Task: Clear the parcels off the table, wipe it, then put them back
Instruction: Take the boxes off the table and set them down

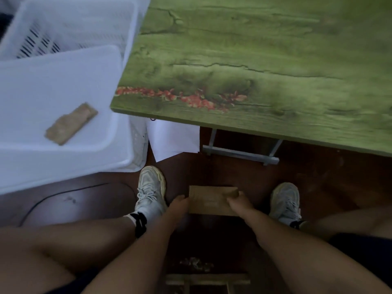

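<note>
A brown cardboard parcel (209, 200) is held low between my knees, above the dark floor, in front of the table's near edge. My left hand (178, 205) grips its left end and my right hand (238, 203) grips its right end. A second small brown parcel (71, 124) lies on a white lid or tray (53, 85) to the left. The green wood-print table (265, 60) with a red flower strip fills the upper right, and no parcel shows on the part in view. No cloth is in sight.
White slatted crates (63, 24) stand left of the table, under and behind the lid. The table's metal foot (239, 154) and a white sheet (172, 141) sit below its near edge. My two feet in white sneakers flank the parcel. A black cable (63, 194) crosses the floor.
</note>
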The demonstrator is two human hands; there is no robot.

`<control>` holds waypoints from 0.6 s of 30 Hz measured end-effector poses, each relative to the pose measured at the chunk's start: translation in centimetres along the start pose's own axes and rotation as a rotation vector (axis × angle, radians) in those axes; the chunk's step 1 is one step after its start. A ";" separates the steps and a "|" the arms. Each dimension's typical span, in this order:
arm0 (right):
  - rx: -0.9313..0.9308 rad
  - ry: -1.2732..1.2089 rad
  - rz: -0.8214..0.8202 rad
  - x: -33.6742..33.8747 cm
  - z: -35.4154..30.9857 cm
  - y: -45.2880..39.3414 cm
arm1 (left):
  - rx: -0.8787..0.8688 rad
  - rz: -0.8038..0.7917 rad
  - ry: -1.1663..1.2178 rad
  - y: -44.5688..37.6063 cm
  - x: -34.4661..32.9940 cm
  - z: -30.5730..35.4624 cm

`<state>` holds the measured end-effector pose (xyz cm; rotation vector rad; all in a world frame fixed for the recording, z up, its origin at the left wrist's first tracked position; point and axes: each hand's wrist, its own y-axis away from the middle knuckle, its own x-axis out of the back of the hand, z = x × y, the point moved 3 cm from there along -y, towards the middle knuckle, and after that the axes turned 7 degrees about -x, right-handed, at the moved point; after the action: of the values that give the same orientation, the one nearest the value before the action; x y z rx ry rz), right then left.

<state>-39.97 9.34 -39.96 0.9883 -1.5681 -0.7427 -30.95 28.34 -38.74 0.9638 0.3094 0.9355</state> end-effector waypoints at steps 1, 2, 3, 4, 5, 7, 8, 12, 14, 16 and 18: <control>0.034 0.035 0.009 0.2 -0.1 0.3 | -0.025 0.007 -0.046 0.2 0.2 0.5; 0.057 0.060 0.023 0.5 -0.1 0.5 | -0.059 0.021 -0.077 0.2 0.1 0.9; 0.086 0.082 0.040 0.5 -0.1 0.9 | -0.095 0.047 -0.099 0.8 0.3 1.4; 0.112 0.099 0.054 0.7 -0.1 1.4 | -0.118 0.063 -0.121 1.4 0.2 1.8; 0.135 0.116 0.066 0.8 -0.3 1.9 | -0.138 0.075 -0.150 2.0 0.0 2.2; 0.191 0.172 0.083 1.0 -0.9 3.9 | -0.207 0.071 -0.213 4.0 -0.3 3.4; 0.224 0.192 0.096 1.0 -1.4 4.9 | -0.254 0.071 -0.240 4.9 -0.6 4.0; 0.414 0.175 0.128 1.7 -3.2 9.4 | -0.414 0.090 -0.259 9.1 -1.1 6.3; 0.538 0.156 0.153 2.6 -3.8 12.1 | -0.496 0.141 -0.274 11.1 -1.0 7.3; 0.646 0.146 0.200 3.8 -3.7 15.1 | -0.590 0.201 -0.294 13.5 -1.0 8.5; 0.724 0.149 0.256 5.1 -3.7 18.0 | -0.689 0.266 -0.311 15.9 -1.2 10.0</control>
<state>-40.51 13.19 -21.25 1.2811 -1.8203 0.1033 -34.17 25.46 -20.37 0.4979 -0.3993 1.0154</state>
